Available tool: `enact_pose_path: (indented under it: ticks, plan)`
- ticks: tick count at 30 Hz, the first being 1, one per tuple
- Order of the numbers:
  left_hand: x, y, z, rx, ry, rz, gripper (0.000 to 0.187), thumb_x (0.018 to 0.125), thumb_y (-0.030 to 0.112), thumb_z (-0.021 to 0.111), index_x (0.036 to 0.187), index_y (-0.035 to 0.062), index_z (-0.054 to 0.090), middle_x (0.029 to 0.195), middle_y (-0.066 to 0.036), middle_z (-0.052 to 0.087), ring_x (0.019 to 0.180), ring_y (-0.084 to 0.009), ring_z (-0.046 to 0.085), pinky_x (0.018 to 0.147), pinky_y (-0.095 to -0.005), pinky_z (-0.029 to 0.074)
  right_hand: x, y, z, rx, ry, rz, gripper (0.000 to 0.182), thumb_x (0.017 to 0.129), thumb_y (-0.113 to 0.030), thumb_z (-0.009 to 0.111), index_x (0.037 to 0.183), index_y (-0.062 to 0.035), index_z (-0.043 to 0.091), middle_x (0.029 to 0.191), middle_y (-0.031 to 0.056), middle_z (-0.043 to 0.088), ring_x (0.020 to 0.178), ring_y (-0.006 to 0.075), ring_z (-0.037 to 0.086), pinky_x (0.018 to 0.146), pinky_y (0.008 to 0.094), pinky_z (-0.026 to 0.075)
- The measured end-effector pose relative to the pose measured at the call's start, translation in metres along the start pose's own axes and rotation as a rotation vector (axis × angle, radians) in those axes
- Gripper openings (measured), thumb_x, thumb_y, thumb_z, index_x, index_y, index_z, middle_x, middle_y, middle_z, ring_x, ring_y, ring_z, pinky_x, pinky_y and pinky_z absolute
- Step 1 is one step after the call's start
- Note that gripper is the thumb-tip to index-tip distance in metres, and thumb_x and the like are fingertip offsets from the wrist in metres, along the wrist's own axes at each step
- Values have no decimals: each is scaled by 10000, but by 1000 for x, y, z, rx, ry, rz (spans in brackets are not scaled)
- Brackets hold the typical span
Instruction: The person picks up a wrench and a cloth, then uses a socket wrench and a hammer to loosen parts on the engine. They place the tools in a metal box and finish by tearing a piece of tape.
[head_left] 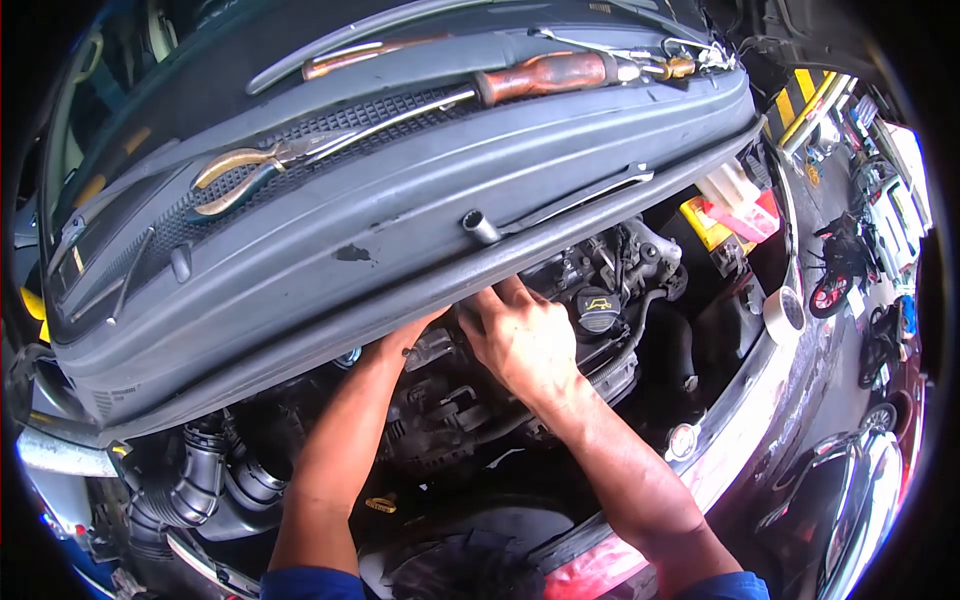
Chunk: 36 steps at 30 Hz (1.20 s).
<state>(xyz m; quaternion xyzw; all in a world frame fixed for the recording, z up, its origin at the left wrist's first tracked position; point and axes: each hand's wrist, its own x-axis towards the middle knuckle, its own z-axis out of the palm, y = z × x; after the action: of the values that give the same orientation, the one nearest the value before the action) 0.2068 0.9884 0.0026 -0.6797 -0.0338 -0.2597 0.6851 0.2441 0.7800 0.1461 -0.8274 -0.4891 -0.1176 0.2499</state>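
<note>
Head view: the dark metal engine (pixel 455 415) sits beneath the grey plastic cowl (pixel 400 205). Your left hand (pixel 418 328) and right hand (pixel 522 340) reach under the cowl's edge, the right near the round black oil cap (pixel 598 311). Fingertips are hidden; neither grip can be told. An orange-red-handled screwdriver (pixel 545 78) lies on the cowl.

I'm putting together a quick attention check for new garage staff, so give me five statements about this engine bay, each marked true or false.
1. The thick-handled screwdriver lies on the dark panel. True.
2. The pliers are down in the engine bay. False: the pliers lie on the panel too.
3. The right hand has its fingertips hidden at the panel's edge. True.
4. The left hand is in full view. False: the panel's edge hides most of the left hand.
5. The round black cap bears a yellow symbol. True.
</note>
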Motion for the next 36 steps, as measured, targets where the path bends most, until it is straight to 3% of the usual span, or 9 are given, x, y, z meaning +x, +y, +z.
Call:
enact_pose_path:
  ticks: [5,10,17,18,19,25,27,28,36]
  plan:
    - [-8,11,6,-99,-4,18,463,1011,354,536,1357,53,597,1406,-148,569,1302,-308,526,1138,-536,405,-8,-5,-4,5,98,-231,476,847,-177,725,1304,-115,609,1038,160,670,757,270,728,583,380,608]
    - [-8,23,10,-164,-7,23,451,1014,353,530,1344,55,605,1384,-143,583,1282,-302,539,1127,-526,420,-1,-4,0,-7,-113,46,469,866,-155,704,1320,-126,592,955,127,646,761,278,733,579,375,611]
    - [-12,42,16,-242,-4,24,436,1017,351,520,1324,58,616,1352,-137,602,1256,-295,559,1111,-513,440,-5,0,-2,72,120,-227,456,853,-168,714,1292,-125,598,965,125,654,756,282,732,577,378,613]
    - [-13,48,19,-259,-4,23,433,1017,351,519,1321,58,618,1348,-136,604,1252,-294,561,1109,-511,443,-3,-1,-6,7,-68,-10,431,844,-184,728,1251,-119,600,959,123,659,760,288,732,586,379,615]
    - [-13,50,20,-267,-6,20,431,1018,351,518,1319,59,620,1343,-136,607,1248,-293,564,1107,-509,446,-2,0,-3,-23,-103,43,405,846,-195,732,1220,-114,596,947,125,659,766,293,733,585,383,613]
    - [-16,45,18,-334,-25,-11,433,1018,353,517,1322,62,616,1347,-136,604,1252,-294,560,1108,-506,444,-8,-6,-3,-1,121,-250,481,855,-231,745,1309,-135,619,988,96,653,775,266,731,608,371,614]
    - [-16,48,17,-355,-27,-11,435,1018,354,518,1325,63,614,1350,-136,601,1255,-295,557,1109,-506,442,-7,-1,-1,53,50,-182,465,864,-229,735,1305,-139,619,970,105,646,773,273,728,603,375,613]
    - [-13,48,18,-362,-23,-13,435,1017,355,518,1326,63,614,1352,-136,600,1257,-295,556,1110,-506,441,-6,1,-1,-46,-114,8,448,873,-228,725,1299,-137,620,940,112,644,779,282,729,600,379,612]
    - [-15,43,19,-460,-44,-60,442,1017,359,519,1336,67,606,1365,-138,590,1270,-298,545,1114,-506,433,-12,-4,-7,14,17,-174,492,856,-251,749,1318,-140,620,897,80,615,749,246,721,583,349,603]
